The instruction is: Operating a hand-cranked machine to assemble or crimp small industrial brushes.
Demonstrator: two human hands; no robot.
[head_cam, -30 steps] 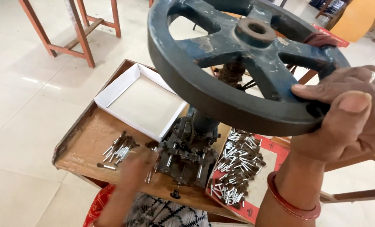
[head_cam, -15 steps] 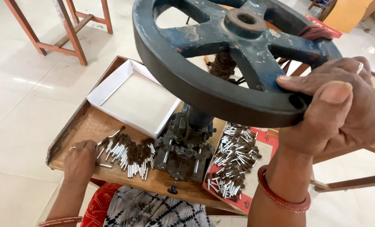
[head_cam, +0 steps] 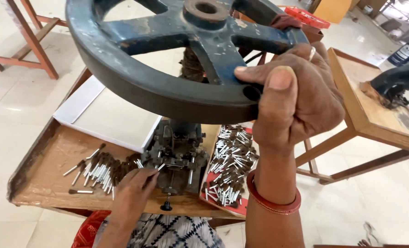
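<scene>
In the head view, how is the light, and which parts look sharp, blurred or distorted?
Head view: even daylight, with pale glare on the floor tiles; the handwheel throws soft shadow over the press. The right hand on the rim is large from closeness yet sharp; the left hand near the small pins is slightly soft. The wide lens bends the table edges.

Right hand [head_cam: 300,101] grips the rim of the big dark handwheel [head_cam: 167,87]. Left hand [head_cam: 133,195] is down at the press base [head_cam: 177,158], fingertips on a small pin, pile of pins [head_cam: 101,170] just left on the counter [head_cam: 44,179].
</scene>
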